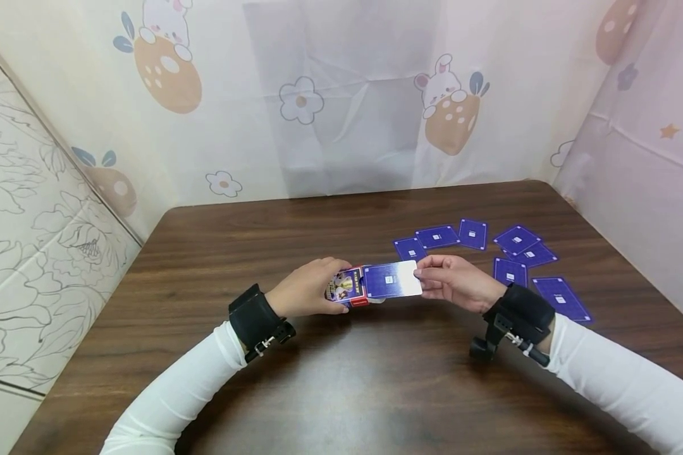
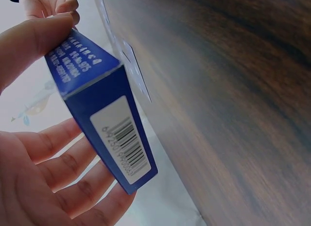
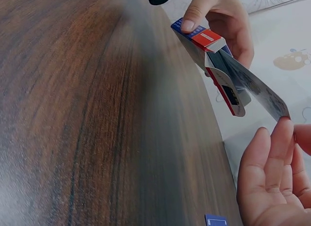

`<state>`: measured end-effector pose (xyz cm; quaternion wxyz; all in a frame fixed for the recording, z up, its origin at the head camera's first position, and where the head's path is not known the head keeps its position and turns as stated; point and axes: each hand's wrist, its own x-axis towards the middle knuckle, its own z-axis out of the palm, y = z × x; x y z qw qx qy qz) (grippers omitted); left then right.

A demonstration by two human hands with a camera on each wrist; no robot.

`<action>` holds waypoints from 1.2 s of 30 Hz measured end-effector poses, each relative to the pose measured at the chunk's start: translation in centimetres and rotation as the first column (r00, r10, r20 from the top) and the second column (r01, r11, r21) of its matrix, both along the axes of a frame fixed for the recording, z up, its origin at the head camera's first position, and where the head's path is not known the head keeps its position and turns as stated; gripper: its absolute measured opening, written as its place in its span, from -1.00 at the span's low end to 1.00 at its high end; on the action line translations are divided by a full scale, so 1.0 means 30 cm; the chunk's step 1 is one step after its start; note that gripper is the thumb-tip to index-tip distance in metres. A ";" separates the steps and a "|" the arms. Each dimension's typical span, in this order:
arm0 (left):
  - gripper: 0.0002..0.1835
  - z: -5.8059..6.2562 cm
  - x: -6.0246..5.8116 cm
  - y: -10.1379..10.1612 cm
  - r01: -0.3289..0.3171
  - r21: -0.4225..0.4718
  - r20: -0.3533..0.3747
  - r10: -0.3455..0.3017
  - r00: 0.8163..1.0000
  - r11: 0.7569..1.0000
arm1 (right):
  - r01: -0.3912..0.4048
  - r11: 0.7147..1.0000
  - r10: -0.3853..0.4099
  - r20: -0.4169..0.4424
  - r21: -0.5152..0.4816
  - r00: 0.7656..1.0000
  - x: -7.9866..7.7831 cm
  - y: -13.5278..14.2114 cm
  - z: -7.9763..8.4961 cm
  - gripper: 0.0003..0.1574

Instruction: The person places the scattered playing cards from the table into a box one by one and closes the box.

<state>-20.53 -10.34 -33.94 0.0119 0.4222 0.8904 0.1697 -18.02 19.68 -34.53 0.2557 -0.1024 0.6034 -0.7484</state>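
Note:
My left hand (image 1: 313, 287) grips a small blue and red card box (image 1: 346, 287) above the table, thumb on one narrow side and fingers on the other. The box's blue end with a white barcode label (image 2: 121, 141) faces the left wrist camera. Its opposite end is open, with the flap (image 3: 226, 92) hanging out in the right wrist view. A blue-backed playing card (image 1: 384, 281) sticks most of the way out of that end. My right hand (image 1: 458, 281) pinches the card's outer edge between thumb and fingers.
Several blue-backed cards lie on the brown table (image 1: 250, 240) at the right, among them one card (image 1: 473, 234) at the back and another card (image 1: 562, 298) beside my right wrist. A printed cloth (image 1: 364, 139) hangs behind the table, and a flowered panel (image 1: 51, 227) stands left.

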 end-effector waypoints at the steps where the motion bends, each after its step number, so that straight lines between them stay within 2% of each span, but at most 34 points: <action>1: -0.24 -0.001 0.001 -0.001 -0.001 0.000 -0.002 0.001 1.000 1.000 | 0.002 1.000 -0.002 0.002 0.003 1.000 0.001 -0.002 0.000 -0.86; 21: -0.24 -0.008 0.010 0.031 0.020 0.003 -0.008 -0.020 1.000 1.000 | 0.047 0.989 -0.051 0.020 0.138 0.999 0.003 -0.066 -0.019 -0.92; 36: -0.24 -0.009 0.011 0.033 0.023 0.013 -0.004 -0.023 1.000 1.000 | 0.031 0.989 -0.030 -0.004 0.144 1.000 -0.004 -0.094 -0.021 -0.89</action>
